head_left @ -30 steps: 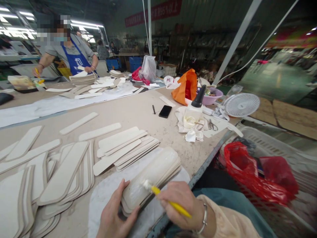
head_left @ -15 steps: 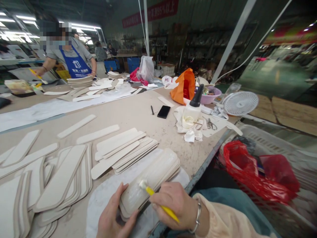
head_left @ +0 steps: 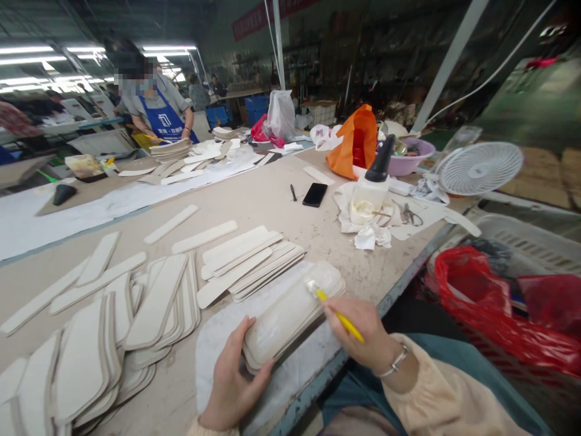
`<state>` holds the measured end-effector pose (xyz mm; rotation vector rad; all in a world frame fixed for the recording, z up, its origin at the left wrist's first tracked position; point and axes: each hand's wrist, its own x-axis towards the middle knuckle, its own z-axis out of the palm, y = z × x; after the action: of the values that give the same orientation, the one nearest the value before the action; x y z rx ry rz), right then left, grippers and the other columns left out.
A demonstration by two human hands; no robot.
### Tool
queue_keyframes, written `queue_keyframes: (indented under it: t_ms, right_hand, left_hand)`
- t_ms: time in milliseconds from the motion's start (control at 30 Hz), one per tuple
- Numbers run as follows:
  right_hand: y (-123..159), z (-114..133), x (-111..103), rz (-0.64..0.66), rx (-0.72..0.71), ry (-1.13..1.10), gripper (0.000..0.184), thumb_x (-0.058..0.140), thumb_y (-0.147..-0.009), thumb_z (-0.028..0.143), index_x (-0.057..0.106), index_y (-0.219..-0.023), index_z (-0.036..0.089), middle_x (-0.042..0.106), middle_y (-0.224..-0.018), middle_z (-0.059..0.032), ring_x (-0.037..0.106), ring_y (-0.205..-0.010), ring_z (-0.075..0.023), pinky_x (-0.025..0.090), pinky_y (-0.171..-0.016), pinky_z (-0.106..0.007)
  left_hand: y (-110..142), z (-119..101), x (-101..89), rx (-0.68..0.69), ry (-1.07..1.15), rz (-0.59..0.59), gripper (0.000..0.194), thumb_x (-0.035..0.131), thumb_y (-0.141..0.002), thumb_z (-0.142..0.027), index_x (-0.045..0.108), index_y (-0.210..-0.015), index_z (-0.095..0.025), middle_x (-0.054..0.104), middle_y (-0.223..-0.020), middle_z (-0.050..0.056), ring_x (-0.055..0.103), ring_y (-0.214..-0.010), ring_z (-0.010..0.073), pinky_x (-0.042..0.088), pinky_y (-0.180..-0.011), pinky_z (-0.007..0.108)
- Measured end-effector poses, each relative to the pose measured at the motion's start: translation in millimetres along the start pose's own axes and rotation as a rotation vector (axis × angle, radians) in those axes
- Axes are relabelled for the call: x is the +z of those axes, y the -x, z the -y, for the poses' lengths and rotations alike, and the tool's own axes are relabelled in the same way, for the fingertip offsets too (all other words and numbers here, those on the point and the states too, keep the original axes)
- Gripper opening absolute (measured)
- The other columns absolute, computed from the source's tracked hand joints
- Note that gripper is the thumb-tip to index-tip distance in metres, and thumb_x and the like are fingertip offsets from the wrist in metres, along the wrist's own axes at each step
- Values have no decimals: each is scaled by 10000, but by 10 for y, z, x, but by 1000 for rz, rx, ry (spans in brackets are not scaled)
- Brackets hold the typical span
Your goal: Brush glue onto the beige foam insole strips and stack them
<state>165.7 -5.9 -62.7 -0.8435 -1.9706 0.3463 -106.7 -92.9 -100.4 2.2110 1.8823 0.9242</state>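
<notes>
My right hand (head_left: pixel 358 330) grips a yellow-handled brush (head_left: pixel 345 324). Its whitish, wet-looking bristles touch the top piece toward the far end of a stack of long off-white pieces with rounded corners (head_left: pixel 285 321). The top surface of that stack looks shiny and wet. At the near end, my left hand (head_left: pixel 236 375) holds the stack between thumb and fingers. White sheeting (head_left: pixel 218 339) lies under the stack. Just beyond is another fanned pile of similar strips (head_left: pixel 254 263). To the left spread several more overlapping pieces (head_left: pixel 154 303).
A glue bottle with a black cone top (head_left: pixel 370 188), a phone (head_left: pixel 315 194), scissors (head_left: pixel 411 215), an orange bag (head_left: pixel 356 145) and a white fan (head_left: pixel 481 168) stand farther back. Right of the table edge sits a crate with a red plastic bag (head_left: pixel 476 290). A co-worker in a blue apron (head_left: pixel 166 118) stands across.
The brush in my right hand has moved from the middle of the top piece toward its far end. My left hand still holds the near end. The camera view has shifted left.
</notes>
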Motion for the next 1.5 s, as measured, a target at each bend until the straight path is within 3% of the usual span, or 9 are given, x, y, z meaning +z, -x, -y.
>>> queue_keyframes:
  t_ms: [100,200,467,633,767,933,1133,1267,1500]
  right_hand:
    - [57,377,207,180,-121,-172,176,529,-856,116,601,-1006,171,668,-722,-28,580,-590,-135,473,-570,-265]
    - [44,506,277,201,-120,-278,135,510,-872,143,604,-964,171,669,-715,-24,583,-592,-128,476,-579,-255]
    - [-33,-289,-314,-178,357,-103,162,519,-926,275,651,-885,190,686,-782,-36,656,-686,-160,513,-628,-255]
    - [13,-384,-457,-331,555,-229,205,531,-925,349,652,-898,186,523,-564,15,533,-498,-135,450,-474,-251]
    - [55,-381,-473,-339,548,-304,199,532,-927,340,657,-910,186,549,-602,-40,538,-525,-165,460,-488,-300]
    - [96,-428,-500,-332,550,-308,203,524,-922,367,655,-910,212,562,-608,-22,550,-530,-159,477,-506,-287]
    - [121,-501,-519,-364,520,-340,216,532,-913,366,665,-933,198,566,-587,5,558,-514,-149,465,-473,-258]
    - [107,-530,-552,-409,524,-334,209,538,-914,354,673,-918,194,567,-579,10,568,-516,-144,472,-483,-249]
    - [51,-527,-509,-432,455,-336,183,544,-924,297,660,-1024,195,658,-758,-26,627,-607,-137,526,-559,-245]
  left_hand:
    - [10,-5,10,-8,37,1,753,667,-781,-338,319,-1423,-156,582,-1299,161,577,-1198,284,504,-999,434]
    - [16,-4,13,-16,45,3,739,669,-779,-325,330,-1413,-150,572,-1309,166,569,-1206,286,500,-1003,440]
    - [-45,-35,-42,9,-9,44,653,644,-795,-325,403,-1379,-160,582,-1299,163,569,-1202,303,503,-992,468]
    - [-14,-86,-193,43,-40,110,800,656,-798,-411,279,-1471,-196,514,-1398,170,505,-1283,316,452,-1050,497]
    - [-34,-36,-382,60,-23,126,794,572,-836,-524,266,-1480,-176,456,-1454,174,460,-1325,313,441,-1059,471]
    - [-399,363,-538,-107,-410,-1,489,510,-897,-387,488,-1320,-142,618,-1265,158,574,-1189,266,479,-991,429]
    - [-869,796,-490,-111,-551,114,278,577,-806,-338,677,-1015,-185,701,-1046,119,618,-1013,291,473,-914,441]
    - [-953,814,-526,-113,-574,159,235,475,-852,-297,689,-845,-200,720,-893,95,633,-865,258,469,-836,396]
    - [-911,596,-872,-209,-515,118,298,463,-881,-421,662,-819,-209,690,-855,78,627,-851,247,456,-775,358]
